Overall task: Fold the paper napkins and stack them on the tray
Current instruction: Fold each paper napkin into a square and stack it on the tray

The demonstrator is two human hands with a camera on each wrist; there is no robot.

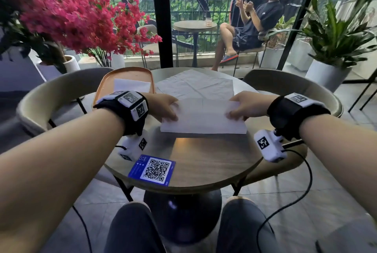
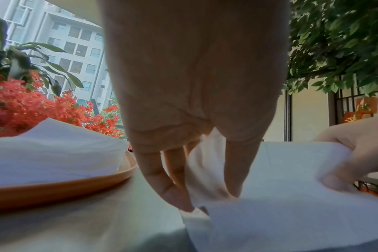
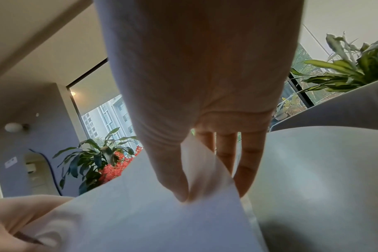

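A white paper napkin (image 1: 204, 117) folded in half lies across the middle of the round table (image 1: 204, 161). My left hand (image 1: 166, 108) pinches its left edge between thumb and fingers (image 2: 233, 179). My right hand (image 1: 240, 108) pinches the right edge (image 3: 183, 192). Behind it several unfolded napkins (image 1: 193, 84) lie flat on the table. An orange tray (image 1: 106, 85) at the far left holds a stack of folded napkins (image 1: 132, 85), seen close in the left wrist view as the stack (image 2: 50, 150) on the tray (image 2: 54, 189).
A blue QR card (image 1: 152, 170) lies near the table's front edge. Curved chairs (image 1: 285, 83) flank the table. Red flowers (image 1: 71, 14) and potted plants (image 1: 334, 48) stand behind. A person (image 1: 255, 22) sits outside beyond the glass.
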